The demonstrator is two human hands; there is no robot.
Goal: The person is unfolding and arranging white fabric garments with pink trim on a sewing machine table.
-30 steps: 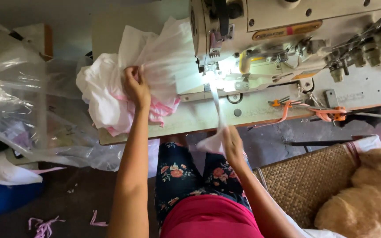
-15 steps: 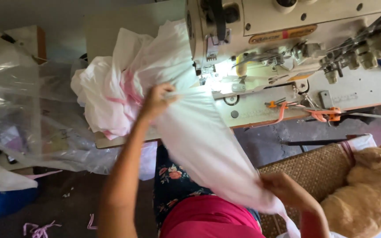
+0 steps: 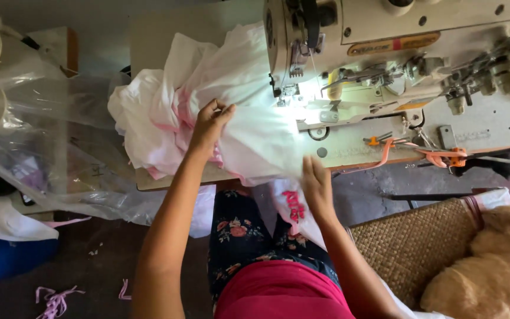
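White cloth with pink trim (image 3: pixel 249 127) lies across the sewing table and hangs over its front edge. My left hand (image 3: pixel 209 125) grips a bunched fold of this cloth left of the needle. My right hand (image 3: pixel 317 183) presses flat, fingers together, on the cloth at the table's front edge. The cream sewing machine (image 3: pixel 396 53) stands just beyond, its lamp lighting the cloth under the needle area (image 3: pixel 287 97). A pile of more white and pink cloth (image 3: pixel 149 118) sits left of my left hand.
Clear plastic bags (image 3: pixel 42 136) spread at the left. An orange strap (image 3: pixel 426 155) lies on the table edge at the right. A woven mat (image 3: pixel 408 242) and a tan cat (image 3: pixel 497 266) are at the lower right. Pink scraps (image 3: pixel 57 298) litter the floor.
The cloth was pulled out towards my lap, then brought back. My right hand has risen from my lap to the table edge; my left hand now grips the cloth near the needle.
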